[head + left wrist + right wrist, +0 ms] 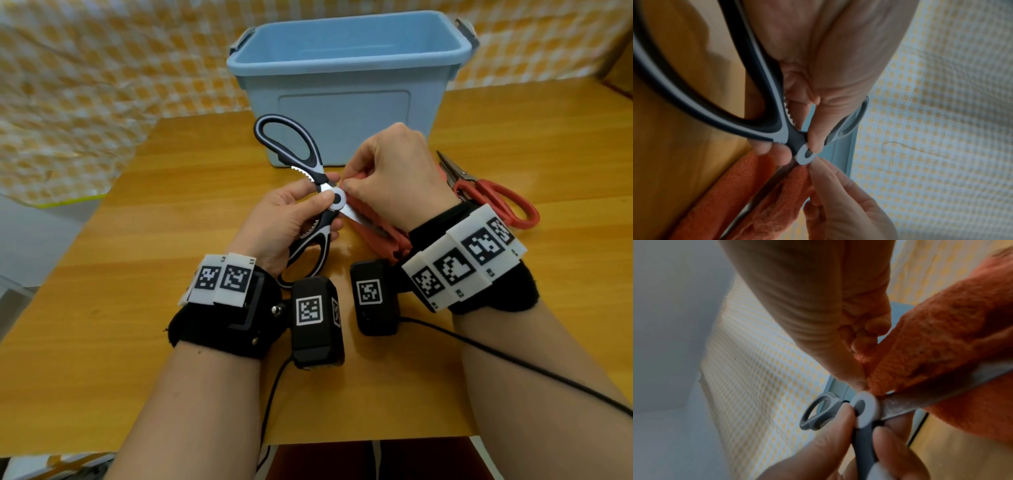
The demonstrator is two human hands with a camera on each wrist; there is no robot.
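Black-and-white kitchen scissors point(310, 192) hang open above the wooden table point(137, 274). My left hand point(291, 219) grips them at the pivot point(806, 155), thumb on the round white disc point(865, 408) and fingers curled round the near handle. An orange cloth point(380, 229) is wrapped over a blade point(920, 395). My right hand point(390, 178) pinches that orange cloth point(931, 340) against the blade right beside the pivot. The blade tips are hidden under the cloth point(748, 194) and my right wrist.
A light blue plastic bin point(346, 78) stands just behind the hands. Red-handled scissors point(493, 195) lie on the table to the right. A yellow checked cloth point(85, 85) hangs behind the table. A black cable point(513, 363) runs from my right wrist across the table's front.
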